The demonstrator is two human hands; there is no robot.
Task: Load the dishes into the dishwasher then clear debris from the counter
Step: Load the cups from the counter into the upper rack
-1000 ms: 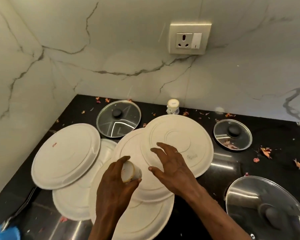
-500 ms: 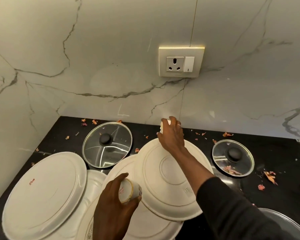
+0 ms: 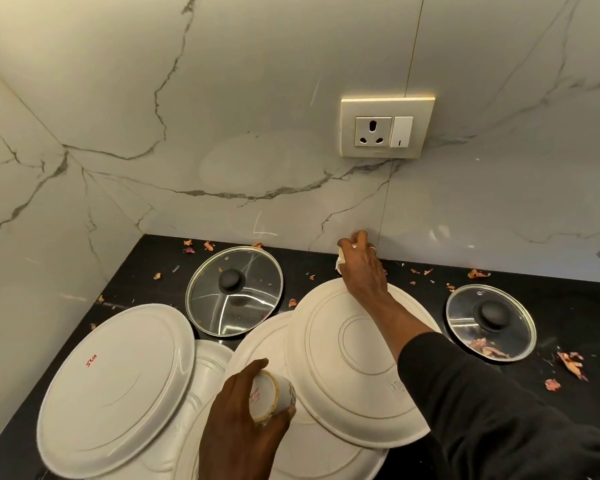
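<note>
Cups are being gathered: one cup (image 3: 273, 395) is held in the curled fingers of the left hand (image 3: 243, 420) at lower centre. A second cup (image 3: 340, 260), by the wall right of centre, is wrapped by the fingers of the right hand (image 3: 364, 271). It should be gripped firmly and lifted straight up before being drawn back, so the upturned plates (image 3: 357, 362) under the arm are not knocked.

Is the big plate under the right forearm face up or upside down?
Upside down: the plate shows its raised foot ring and a printed back stamp.
</note>
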